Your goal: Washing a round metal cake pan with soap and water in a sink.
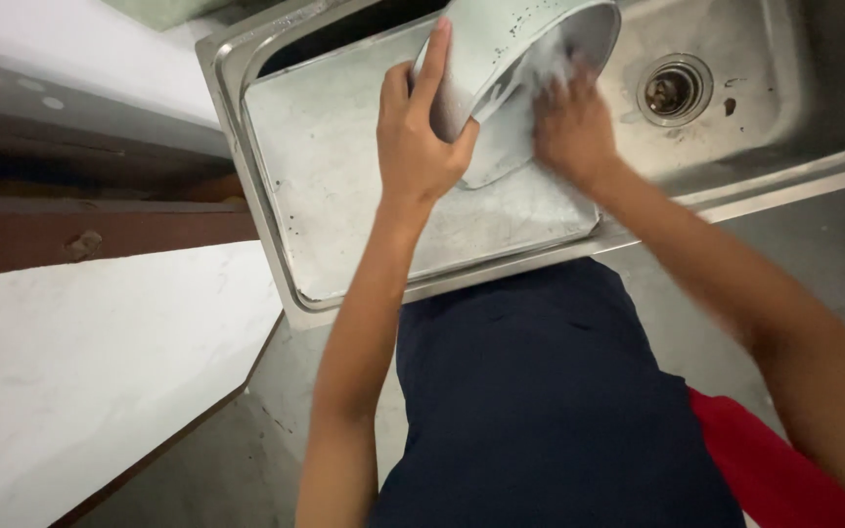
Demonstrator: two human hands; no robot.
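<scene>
the left hand [421,147] gripped the outside wall of a pale metal pot [501,49], fingers clamped on it, holding it tilted on its side over the steel sink [344,196]. the right hand [571,122] reached to the pot's open mouth, blurred, so i could not tell how its fingers were set. the drain [675,90] sat just right of the pot. a white bench [80,372] lay to the left.

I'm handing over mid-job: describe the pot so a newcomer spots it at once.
Find the steel sink. Over it, up from the drain, the left hand grips a tilted round metal pot while the right hand reaches into its mouth. It is the only vessel there.
</scene>
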